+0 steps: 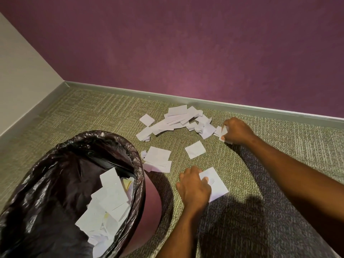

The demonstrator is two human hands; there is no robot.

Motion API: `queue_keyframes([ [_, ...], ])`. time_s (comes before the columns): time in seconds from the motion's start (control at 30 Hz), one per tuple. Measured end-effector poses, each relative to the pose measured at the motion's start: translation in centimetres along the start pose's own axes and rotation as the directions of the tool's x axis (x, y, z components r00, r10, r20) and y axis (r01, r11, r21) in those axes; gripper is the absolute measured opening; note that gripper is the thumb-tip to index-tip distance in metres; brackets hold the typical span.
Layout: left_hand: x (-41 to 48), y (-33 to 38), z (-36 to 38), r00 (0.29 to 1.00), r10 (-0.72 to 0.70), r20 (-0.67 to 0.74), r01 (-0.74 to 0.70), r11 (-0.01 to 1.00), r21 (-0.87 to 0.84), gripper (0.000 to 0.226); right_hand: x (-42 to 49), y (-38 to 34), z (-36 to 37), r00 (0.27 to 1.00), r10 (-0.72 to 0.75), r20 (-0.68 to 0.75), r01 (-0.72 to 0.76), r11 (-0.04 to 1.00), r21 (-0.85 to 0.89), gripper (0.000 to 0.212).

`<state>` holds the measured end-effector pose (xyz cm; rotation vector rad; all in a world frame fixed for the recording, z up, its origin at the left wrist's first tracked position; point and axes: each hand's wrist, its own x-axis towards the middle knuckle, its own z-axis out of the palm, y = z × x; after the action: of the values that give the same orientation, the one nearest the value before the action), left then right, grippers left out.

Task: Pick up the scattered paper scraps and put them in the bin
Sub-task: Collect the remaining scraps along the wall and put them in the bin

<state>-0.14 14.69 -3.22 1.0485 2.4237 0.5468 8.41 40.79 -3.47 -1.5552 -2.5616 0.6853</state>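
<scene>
A: Paper scraps [176, 120] heaped on the carpet [93, 112] by the skirting [242, 107]; bin [138, 162] just left of them, paper inside.
B: Left hand [193, 187], knuckles up, pinches a square scrap [216, 185]. Right hand [237, 131], arm stretched out, grips a small scrap [224, 130] at the heap's edge.

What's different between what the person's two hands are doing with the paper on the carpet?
The left hand is near the bin, pinching one flat square scrap lying alone; the right hand reaches farther out, at the end of the scrap pile. The right hand grips small scraps in a fist; the left holds a single sheet. Both hold white paper low on the carpet.
</scene>
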Motion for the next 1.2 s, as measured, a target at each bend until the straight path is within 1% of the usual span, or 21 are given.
queue_keyframes([
  [0.1, 0.1, -0.1, 0.1, 1.000, -0.008, -0.003, 0.008, 1.000, 0.013, 0.022, -0.1, -0.3, -0.1, 1.000, 0.006, -0.005, -0.006, 1.000, -0.030, 0.034],
  [0.17, 0.2, -0.2, 0.1, 1.000, -0.014, 0.001, 0.014, 1.000, 0.012, 0.022, -0.1, -0.5, -0.2, 1.000, 0.018, 0.016, -0.017, 0.999, -0.041, 0.040],
  [0.3, 0.2, -0.1, 0.1, 1.000, -0.015, 0.008, 0.015, 0.999, 0.038, 0.023, -0.1, -0.6, -0.8, 0.991, 0.081, 0.108, -0.086, 0.995, 0.041, 0.054],
  [0.4, 0.2, 0.2, 0.0, 0.999, -0.031, 0.012, 0.030, 0.998, 0.054, 0.024, 0.0, -0.4, -1.2, 0.983, 0.100, 0.152, -0.113, 0.990, 0.082, 0.057],
  [0.43, 0.2, 0.2, 0.0, 0.999, -0.034, 0.017, 0.033, 0.998, 0.057, 0.023, 0.0, -0.4, -1.2, 0.983, 0.098, 0.154, -0.113, 0.989, 0.092, 0.055],
  [0.5, 0.2, 0.2, 0.0, 0.999, -0.036, 0.021, 0.035, 0.998, 0.059, 0.022, -0.3, -0.3, -1.0, 0.987, 0.090, 0.134, -0.105, 0.988, 0.112, 0.042],
  [0.57, 0.2, 0.2, -0.1, 0.999, -0.041, 0.028, 0.040, 0.998, 0.049, 0.023, -0.7, -0.1, -0.6, 0.992, 0.095, 0.082, -0.105, 0.986, 0.132, 0.030],
  [0.6, 0.2, 0.2, -0.2, 0.998, -0.044, 0.036, 0.043, 0.998, 0.040, 0.023, -1.0, 0.1, -0.3, 0.994, 0.101, 0.048, -0.107, 0.984, 0.142, 0.027],
  [0.67, 0.1, 0.2, -0.3, 0.998, -0.056, 0.038, 0.057, 0.998, -0.022, 0.023, -1.5, 0.8, 0.5, 0.993, 0.114, -0.014, -0.111, 0.980, 0.163, 0.031],
  [0.73, 0.0, 0.3, -0.3, 0.997, -0.065, 0.040, 0.072, 0.980, -0.185, 0.021, -2.3, 1.1, 1.1, 0.988, 0.143, -0.054, -0.127, 0.967, 0.222, 0.036],
  [0.77, -0.1, 0.5, -0.4, 0.997, -0.061, 0.039, 0.070, 0.955, -0.288, 0.019, -2.8, 0.9, 1.1, 0.984, 0.167, -0.061, -0.142, 0.947, 0.287, 0.036],
  [0.83, -0.5, 1.8, -1.3, 0.999, -0.048, 0.013, 0.049, 0.902, -0.428, 0.018, -3.9, 0.2, 0.8, 0.978, 0.205, -0.031, -0.166, 0.867, 0.469, 0.032],
  [0.9, -0.5, 3.4, -2.3, 0.998, -0.046, -0.050, 0.013, 0.855, -0.518, 0.016, -4.9, -1.1, -0.1, 0.980, 0.199, 0.023, -0.168, 0.756, 0.632, 0.022],
  [1.0, -0.9, 6.9, -4.8, 0.993, -0.001, -0.117, -0.073, 0.779, -0.623, 0.014, -6.6, -3.5, -2.6, 0.983, 0.165, 0.076, -0.154, 0.529, 0.834, 0.019],
  [1.03, -0.9, 7.9, -5.8, 0.989, 0.015, -0.146, -0.107, 0.755, -0.647, 0.015, -7.3, -4.6, -3.9, 0.984, 0.151, 0.093, -0.153, 0.457, 0.876, 0.019],
  [1.07, -1.1, 8.9, -6.9, 0.984, 0.024, -0.178, -0.139, 0.732, -0.667, 0.016, -7.8, -5.4, -5.1, 0.986, 0.134, 0.100, -0.147, 0.406, 0.902, 0.018],
  [1.17, -2.1, 11.2, -10.5, 0.963, 0.012, -0.269, -0.210, 0.658, -0.723, 0.016, -9.9, -8.3, -8.6, 0.994, 0.059, 0.090, -0.104, 0.310, 0.945, 0.013],
  [1.2, -2.5, 11.7, -11.7, 0.953, 0.006, -0.303, -0.237, 0.635, -0.735, 0.016, -10.5, -9.2, -9.4, 0.996, 0.017, 0.084, -0.086, 0.254, 0.963, 0.012],
])
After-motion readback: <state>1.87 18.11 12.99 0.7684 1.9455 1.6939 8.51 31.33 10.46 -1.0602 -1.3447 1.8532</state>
